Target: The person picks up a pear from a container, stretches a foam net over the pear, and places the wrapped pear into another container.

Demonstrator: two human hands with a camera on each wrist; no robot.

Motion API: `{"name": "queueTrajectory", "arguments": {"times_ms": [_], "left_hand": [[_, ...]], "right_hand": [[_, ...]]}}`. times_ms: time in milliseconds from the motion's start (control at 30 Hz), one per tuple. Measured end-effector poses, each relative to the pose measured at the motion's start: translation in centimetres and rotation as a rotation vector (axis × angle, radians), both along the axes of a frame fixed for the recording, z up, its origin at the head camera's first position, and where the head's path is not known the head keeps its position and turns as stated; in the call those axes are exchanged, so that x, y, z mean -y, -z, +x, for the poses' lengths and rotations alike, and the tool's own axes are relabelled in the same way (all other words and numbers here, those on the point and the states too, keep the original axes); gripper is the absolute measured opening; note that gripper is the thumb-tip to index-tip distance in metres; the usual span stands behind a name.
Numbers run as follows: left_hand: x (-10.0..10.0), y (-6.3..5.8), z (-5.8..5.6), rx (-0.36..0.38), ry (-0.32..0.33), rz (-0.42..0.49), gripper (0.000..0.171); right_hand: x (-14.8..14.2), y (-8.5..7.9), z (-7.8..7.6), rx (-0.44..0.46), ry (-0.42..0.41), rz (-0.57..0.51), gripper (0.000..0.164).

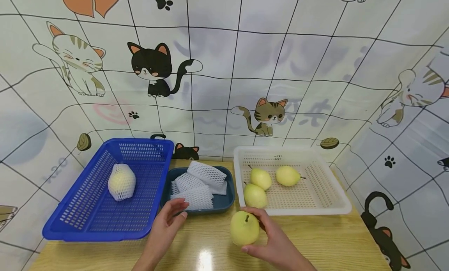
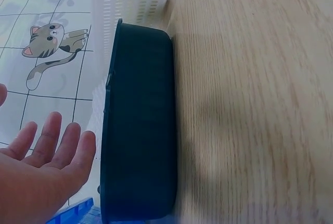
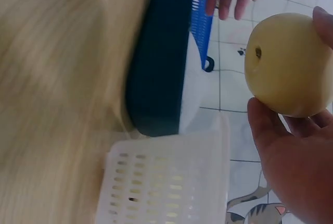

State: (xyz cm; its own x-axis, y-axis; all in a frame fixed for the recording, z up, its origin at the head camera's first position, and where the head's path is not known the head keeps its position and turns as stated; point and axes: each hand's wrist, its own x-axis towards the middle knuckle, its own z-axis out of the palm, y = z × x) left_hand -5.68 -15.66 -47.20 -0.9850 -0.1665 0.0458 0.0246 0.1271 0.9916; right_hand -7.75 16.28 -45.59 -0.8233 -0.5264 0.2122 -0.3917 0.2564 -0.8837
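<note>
My right hand (image 1: 275,241) grips a yellow-green pear (image 1: 244,229) between thumb and fingers, stem upward, in front of the white basket (image 1: 308,201). In the right wrist view the same pear (image 3: 289,67) is raised above the table. My left hand (image 1: 164,229) holds nothing; its fingers are relaxed and slightly bent at the front left corner of a dark teal tray (image 1: 219,209). White foam net sleeves (image 1: 194,197) lie heaped in that tray. Three more pears, one of them this pear (image 1: 287,176), lie in the white basket.
On the left stands a blue perforated basket (image 1: 149,193) holding one fruit in a foam net (image 1: 121,183). All containers stand on a wooden table (image 1: 207,251). Behind it hangs a white gridded wall covering (image 1: 217,84) with cartoon cats.
</note>
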Motion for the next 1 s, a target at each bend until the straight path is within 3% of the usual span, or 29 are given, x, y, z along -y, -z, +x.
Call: {"name": "queueTrajectory", "arguments": {"times_ms": [233,533,700,1000], "left_hand": [[0.0,0.2,0.0,-0.014,0.001,-0.001,0.036],[-0.5,0.8,-0.2,-0.007,0.007,0.011,0.036],[-0.9,0.9,-0.2,-0.040,0.006,0.004,0.034],[-0.8,1.1,-0.5,-0.035,-0.039,-0.011,0.031]], "right_hand": [[1.0,1.6,-0.3,0.007,-0.051,0.052,0.081],[2.7,3.6,-1.0,-0.161,-0.134,0.177,0.077],[3.5,4.6,-1.3,-0.148,-0.170,0.231,0.078],[4.5,5.6,-1.7,-0.136,-0.206,0.305,0.077]]}}
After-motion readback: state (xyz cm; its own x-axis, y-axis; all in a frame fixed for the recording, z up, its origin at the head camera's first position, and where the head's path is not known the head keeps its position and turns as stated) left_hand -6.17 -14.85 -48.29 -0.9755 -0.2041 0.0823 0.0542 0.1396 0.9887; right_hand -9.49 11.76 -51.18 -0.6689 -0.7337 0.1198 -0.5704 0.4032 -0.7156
